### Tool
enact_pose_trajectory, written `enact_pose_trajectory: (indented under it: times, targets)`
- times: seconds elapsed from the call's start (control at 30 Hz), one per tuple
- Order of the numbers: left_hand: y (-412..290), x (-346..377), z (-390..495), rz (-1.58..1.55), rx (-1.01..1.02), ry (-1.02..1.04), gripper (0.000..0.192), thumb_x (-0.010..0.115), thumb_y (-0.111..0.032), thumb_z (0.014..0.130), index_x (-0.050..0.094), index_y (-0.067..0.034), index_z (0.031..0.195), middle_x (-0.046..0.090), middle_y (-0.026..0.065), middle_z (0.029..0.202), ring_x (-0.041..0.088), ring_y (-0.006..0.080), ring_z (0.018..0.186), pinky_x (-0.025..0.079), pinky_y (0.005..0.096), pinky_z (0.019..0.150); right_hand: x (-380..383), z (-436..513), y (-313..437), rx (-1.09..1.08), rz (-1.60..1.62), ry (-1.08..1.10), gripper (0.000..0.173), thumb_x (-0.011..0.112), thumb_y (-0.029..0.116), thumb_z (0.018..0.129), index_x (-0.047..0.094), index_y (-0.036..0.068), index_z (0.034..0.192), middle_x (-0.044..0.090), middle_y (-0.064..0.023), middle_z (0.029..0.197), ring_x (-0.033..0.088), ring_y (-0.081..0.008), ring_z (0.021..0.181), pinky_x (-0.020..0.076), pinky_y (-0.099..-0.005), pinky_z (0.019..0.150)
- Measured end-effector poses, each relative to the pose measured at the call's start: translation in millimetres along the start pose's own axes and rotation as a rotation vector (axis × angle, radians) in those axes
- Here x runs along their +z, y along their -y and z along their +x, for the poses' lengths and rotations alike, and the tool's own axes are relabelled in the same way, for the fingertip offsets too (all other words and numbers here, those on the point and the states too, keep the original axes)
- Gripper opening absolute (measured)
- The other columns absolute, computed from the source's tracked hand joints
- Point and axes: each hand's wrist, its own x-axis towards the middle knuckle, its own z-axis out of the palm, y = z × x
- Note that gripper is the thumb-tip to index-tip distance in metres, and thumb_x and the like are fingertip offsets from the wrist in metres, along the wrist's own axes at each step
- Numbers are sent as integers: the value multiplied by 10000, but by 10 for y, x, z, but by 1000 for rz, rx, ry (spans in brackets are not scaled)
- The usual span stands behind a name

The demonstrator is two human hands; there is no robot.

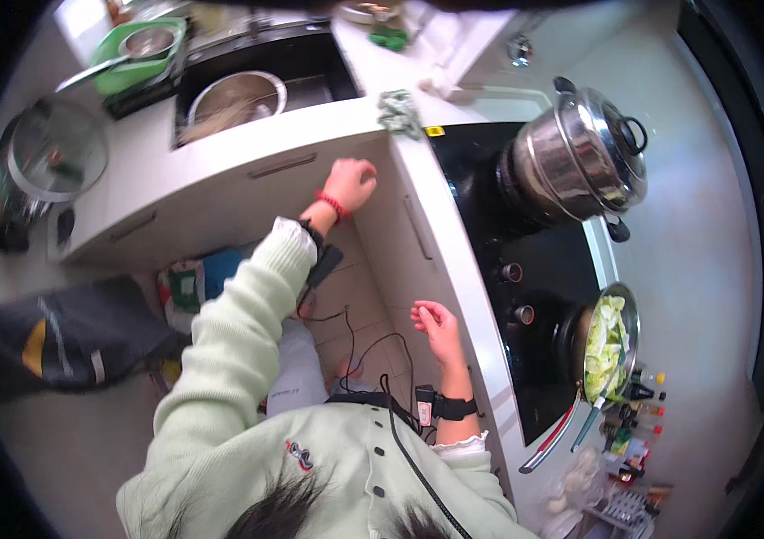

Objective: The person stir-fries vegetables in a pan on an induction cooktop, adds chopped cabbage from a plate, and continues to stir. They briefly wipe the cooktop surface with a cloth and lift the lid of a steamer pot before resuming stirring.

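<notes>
My left hand, with a red beaded bracelet at the wrist, is over the floor near the corner of the cabinets. Its back faces up and its fingers curl under, partly hidden; nothing shows in it. Close to the stove-side cabinet front is my right hand, empty, its fingers loosely bent. To its right lies the black cooktop. On this stand a lidded steel steamer pot and a frying pan holding chopped leafy greens. A teal-handled utensil rests in the pan.
A steel basin sits in the dark sink. A crumpled cloth lies at the counter corner. Left are a green tub and a glass lid. Several bottles line the wall. Black cables hang before my body.
</notes>
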Motion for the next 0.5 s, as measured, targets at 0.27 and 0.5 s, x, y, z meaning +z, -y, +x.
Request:
enact_pose_trajectory:
  times: [0.27,0.5]
  targets:
    - [271,578,1771,426,-12,286,746,662,-461,727,355,-270,1379,245,182,1457,130,420,1361,173,569,1068,-280,-84,236,106,36,-504,213,529,146,926,592,13,1081,643,-63,966,604,-123,872,472,-233,745]
    - [-429,1547,1569,129,632,81,370,500,-31,790,516,-48,1160,475,213,1244,470,364,1110,393,441,928,-111,-169,58,170,100,-592,209,537,145,918,596,19,1075,644,-59,956,601,-109,856,475,-233,718]
